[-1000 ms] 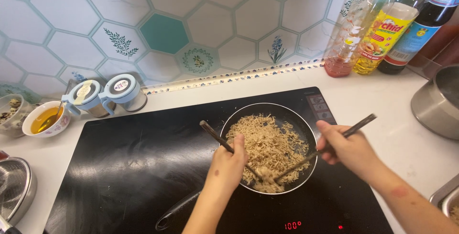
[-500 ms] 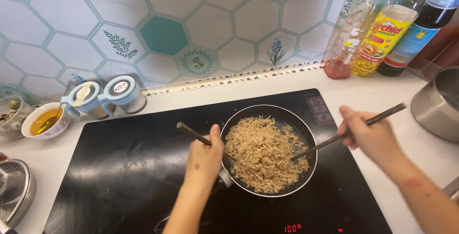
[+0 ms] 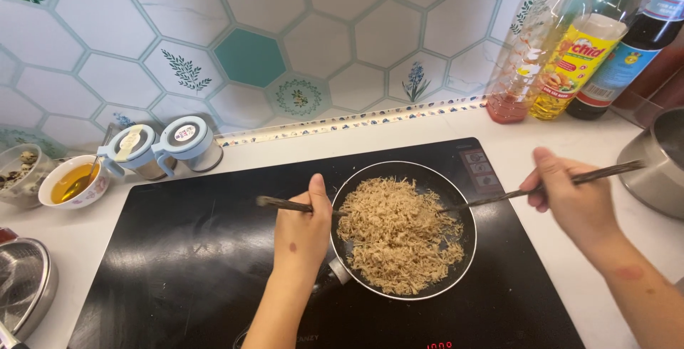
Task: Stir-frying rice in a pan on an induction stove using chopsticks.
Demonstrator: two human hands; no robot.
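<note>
Noodles [image 3: 399, 235], tan and shredded, fill a dark pan [image 3: 463, 210] on a black cooktop [image 3: 178, 263]. Left hand [image 3: 303, 231] grips one chopstick [image 3: 281, 205] at the pan's left rim. Right hand [image 3: 573, 203] holds another stick [image 3: 499, 198], its tip in the noodles. Bottles [image 3: 570, 49] stand far right.

My kitchen is bright and evenly lit, with soft light from above; the black hob [image 3: 178, 263] shows only faint sheen and my arms throw weak shadows on it. A lit strip glows along the wall just behind the hob. Everything looks sharp, though the bottles [image 3: 570, 42] behind-right of the hob lean with wide-angle distortion.
</note>
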